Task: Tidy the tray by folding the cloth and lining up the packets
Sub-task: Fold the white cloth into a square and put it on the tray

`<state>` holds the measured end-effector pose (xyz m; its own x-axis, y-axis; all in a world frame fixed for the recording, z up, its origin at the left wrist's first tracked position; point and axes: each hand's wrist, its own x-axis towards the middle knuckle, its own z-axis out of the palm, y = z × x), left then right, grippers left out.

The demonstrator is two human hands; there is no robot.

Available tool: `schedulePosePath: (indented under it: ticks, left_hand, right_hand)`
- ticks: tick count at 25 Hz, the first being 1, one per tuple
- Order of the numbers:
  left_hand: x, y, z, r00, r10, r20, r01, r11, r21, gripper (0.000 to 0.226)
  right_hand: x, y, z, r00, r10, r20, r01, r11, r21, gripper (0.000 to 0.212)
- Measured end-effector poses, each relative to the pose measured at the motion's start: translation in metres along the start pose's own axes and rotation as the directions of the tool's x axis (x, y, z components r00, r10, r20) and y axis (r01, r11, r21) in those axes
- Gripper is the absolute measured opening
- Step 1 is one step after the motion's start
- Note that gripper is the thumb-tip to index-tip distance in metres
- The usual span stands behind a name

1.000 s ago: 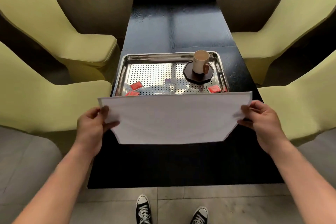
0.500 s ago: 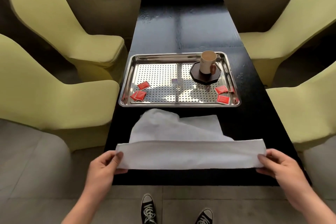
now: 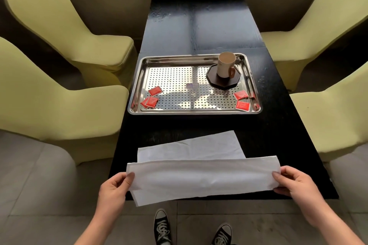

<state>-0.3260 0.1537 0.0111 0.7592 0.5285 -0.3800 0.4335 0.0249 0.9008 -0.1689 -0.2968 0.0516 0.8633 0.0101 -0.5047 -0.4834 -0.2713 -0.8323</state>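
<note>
A white cloth (image 3: 201, 175) lies on the near end of the black table (image 3: 199, 26), its near part folded over and hanging past the table's front edge. My left hand (image 3: 114, 191) pinches the cloth's left end and my right hand (image 3: 294, 183) pinches its right end. Beyond the cloth sits a perforated steel tray (image 3: 195, 112). Red packets lie scattered in it: several at the near left (image 3: 151, 101) and some at the near right (image 3: 242, 100), at different angles.
A cup (image 3: 226, 64) stands on a dark octagonal coaster (image 3: 215, 81) in the tray's far right corner. Yellow-green chairs flank the table, two on the left (image 3: 59, 95) and two on the right (image 3: 328, 105). My shoes (image 3: 162, 226) show on the tiled floor below.
I have lowered the cloth from upright in front of the tray down to the table's near end. Its far part has settled flat, and the near strip is folded toward me.
</note>
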Motion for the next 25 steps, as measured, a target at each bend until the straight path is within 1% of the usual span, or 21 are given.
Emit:
schedulePosePath:
  ticks: [3, 6, 10, 12, 14, 17, 18, 20, 23, 25]
  left_hand:
    - [0.007, -0.005, 0.008, 0.994, -0.08, -0.072, 0.075, 0.994, -0.075, 0.022]
    - [0.018, -0.013, 0.01, 0.981, -0.135, -0.139, 0.122, 0.988, -0.099, 0.021]
    - [0.047, -0.019, 0.017, 0.958, -0.194, -0.213, 0.178, 0.98, -0.094, 0.019]
    - [0.063, -0.02, 0.022, 0.947, -0.213, -0.241, 0.199, 0.977, -0.078, 0.016]
    - [0.072, -0.024, 0.028, 0.939, -0.254, -0.233, 0.242, 0.967, -0.079, 0.011]
    - [0.076, -0.04, 0.034, 0.925, -0.34, -0.171, 0.336, 0.94, -0.055, 0.031]
    - [0.074, -0.042, 0.035, 0.919, -0.353, -0.175, 0.349, 0.936, -0.054, 0.034]
    - [0.074, -0.044, 0.034, 0.913, -0.345, -0.216, 0.335, 0.939, -0.083, 0.034]
    - [0.081, -0.041, 0.035, 0.919, -0.281, -0.277, 0.244, 0.956, -0.161, 0.034]
    - [0.085, -0.038, 0.04, 0.917, -0.249, -0.313, 0.209, 0.965, -0.158, 0.033]
  right_hand:
    - [0.015, -0.009, 0.015, 0.999, -0.053, -0.011, 0.051, 0.995, -0.089, 0.012]
    - [0.046, -0.02, 0.033, 0.988, -0.133, -0.074, 0.109, 0.958, -0.266, 0.014]
    - [0.095, -0.027, 0.056, 0.986, -0.151, -0.068, 0.098, 0.866, -0.491, 0.018]
    - [0.115, -0.025, 0.064, 0.989, -0.132, -0.074, 0.068, 0.824, -0.563, 0.019]
    - [0.13, -0.019, 0.071, 0.991, -0.095, -0.09, 0.028, 0.827, -0.562, 0.018]
    - [0.144, -0.01, 0.079, 0.994, -0.047, -0.099, -0.016, 0.835, -0.551, 0.016]
    - [0.146, -0.008, 0.081, 0.994, -0.044, -0.101, -0.019, 0.833, -0.553, 0.016]
    - [0.15, -0.006, 0.082, 0.991, -0.055, -0.118, -0.017, 0.845, -0.534, 0.016]
    - [0.156, -0.006, 0.084, 0.985, -0.093, -0.148, 0.008, 0.871, -0.492, 0.017]
    - [0.161, -0.006, 0.085, 0.985, -0.088, -0.149, 0.002, 0.864, -0.503, 0.017]
